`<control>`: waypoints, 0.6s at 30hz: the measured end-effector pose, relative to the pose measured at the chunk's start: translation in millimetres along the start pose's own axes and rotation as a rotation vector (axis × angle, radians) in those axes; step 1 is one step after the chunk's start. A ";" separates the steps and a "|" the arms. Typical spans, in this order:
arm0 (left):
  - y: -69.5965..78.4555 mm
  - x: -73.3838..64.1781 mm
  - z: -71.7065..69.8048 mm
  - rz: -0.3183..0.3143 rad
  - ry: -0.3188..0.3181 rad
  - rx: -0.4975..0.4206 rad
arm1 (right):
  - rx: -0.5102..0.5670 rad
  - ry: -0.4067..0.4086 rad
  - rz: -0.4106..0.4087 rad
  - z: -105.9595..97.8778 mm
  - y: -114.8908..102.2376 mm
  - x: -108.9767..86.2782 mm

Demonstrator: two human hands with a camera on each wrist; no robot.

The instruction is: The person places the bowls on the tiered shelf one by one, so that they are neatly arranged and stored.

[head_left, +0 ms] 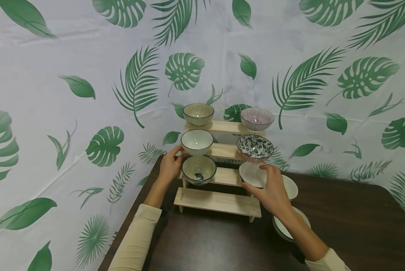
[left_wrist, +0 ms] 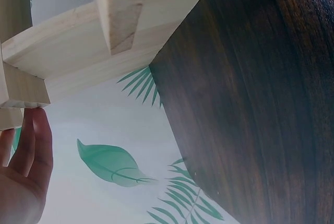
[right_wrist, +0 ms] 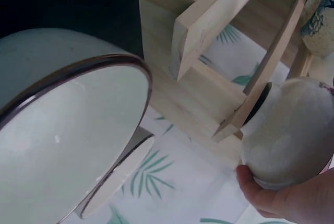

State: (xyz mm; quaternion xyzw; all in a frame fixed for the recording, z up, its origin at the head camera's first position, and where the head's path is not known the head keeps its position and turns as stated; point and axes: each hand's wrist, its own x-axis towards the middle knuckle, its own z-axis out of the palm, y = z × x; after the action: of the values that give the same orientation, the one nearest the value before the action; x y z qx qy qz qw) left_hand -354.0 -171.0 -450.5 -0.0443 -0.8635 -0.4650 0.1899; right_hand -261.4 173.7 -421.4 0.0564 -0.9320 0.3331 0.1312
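A white bowl with a wavy dark rim (head_left: 252,175) is at the right end of the stand's third tier from the top. My right hand (head_left: 273,188) holds it by its right side, thumb low and fingers over the rim. In the right wrist view the bowl's pale outside (right_wrist: 289,130) shows, its base right at the shelf edge. My left hand (head_left: 170,165) is at the left end of the wooden stand (head_left: 219,201), beside a white dark-rimmed bowl (head_left: 197,141) and a speckled bowl with a blue motif (head_left: 199,169). Straight fingers (left_wrist: 40,140) touch a shelf's end from below.
A speckled green bowl (head_left: 198,114) and a pink striped bowl (head_left: 257,119) stand on the top tier. Below the striped one sits a black-and-white floral bowl (head_left: 255,146). Two white bowls, one farther back (head_left: 290,187) and one nearer (head_left: 299,222), are on the dark table (head_left: 351,214).
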 end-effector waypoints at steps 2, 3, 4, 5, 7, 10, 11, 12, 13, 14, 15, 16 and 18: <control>0.5 0.0 -0.4 -0.004 0.001 0.004 | -0.003 0.001 0.012 0.9 -2.3 -0.3; 0.6 0.0 -0.5 -0.006 0.002 0.006 | -0.002 0.002 0.019 1.6 -3.8 -0.7; 0.6 0.0 -0.6 -0.007 0.003 0.006 | -0.002 0.007 0.024 2.5 -5.4 -1.2; 0.6 -0.1 -0.5 -0.007 0.004 0.006 | -0.006 0.013 0.029 3.7 -6.9 -1.7; 0.4 -0.1 -0.3 -0.007 0.004 0.005 | -0.015 0.031 0.035 6.3 -9.6 -2.8; 0.1 -0.1 0.2 -0.006 0.002 0.003 | -0.029 0.064 0.046 10.3 -12.7 -4.5; -0.1 -0.1 0.4 -0.006 0.002 0.003 | -0.033 0.073 0.052 11.7 -13.4 -5.0; -0.1 -0.2 0.4 -0.007 0.002 0.003 | -0.033 0.079 0.059 12.8 -14.2 -5.5; -0.2 -0.4 0.4 -0.008 0.002 0.004 | -0.036 0.084 0.066 13.7 -15.1 -6.1; -0.2 -0.6 0.4 -0.007 0.001 0.005 | -0.039 0.090 0.073 14.8 -15.9 -6.5; -0.3 -0.8 0.4 -0.007 0.001 0.005 | -0.040 0.093 0.081 15.6 -16.8 -7.0; -0.2 -1.0 0.4 -0.005 -0.001 0.005 | -0.043 0.097 0.089 16.3 -17.4 -7.5; -0.1 -1.3 0.5 -0.005 -0.003 0.002 | -0.048 0.112 0.095 17.9 -18.4 -8.4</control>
State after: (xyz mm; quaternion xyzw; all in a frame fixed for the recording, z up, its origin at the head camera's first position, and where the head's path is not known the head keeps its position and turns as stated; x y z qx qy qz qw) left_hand -352.9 -170.5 -451.3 -0.0425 -0.8645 -0.4645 0.1873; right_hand -253.5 148.2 -426.0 -0.0099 -0.9326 0.3190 0.1684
